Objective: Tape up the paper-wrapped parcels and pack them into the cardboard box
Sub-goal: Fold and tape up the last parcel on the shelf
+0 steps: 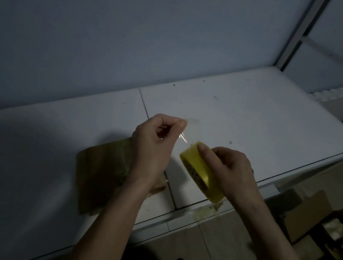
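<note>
I had the roll of tape gripped in my right hand, fingers curled round its yellow rim and the forefinger laid along the top edge. My left hand pinched the free end of the clear strip between thumb and fingertips, drawn up and away from the roll, so both hands were closed on something and neither was free.

The 1 paper-wrapped parcel I could see lay flat on the white table, just under and to the left of my left wrist, partly hidden by it. The cardboard box stood on the floor beyond the table's right corner, flaps up, well apart from the parcel.

To do this step well, I judged the strip wanted drawing out steadily and kept taut, because slack clear tape folds onto itself and sticks. I would have kept the pinch at the very end so little adhesive was spoiled, pulled enough to cross the parcel's seam, then lowered the strip flat onto the paper before tearing. The light was dim, so I could not tell where the seam lay.
</note>
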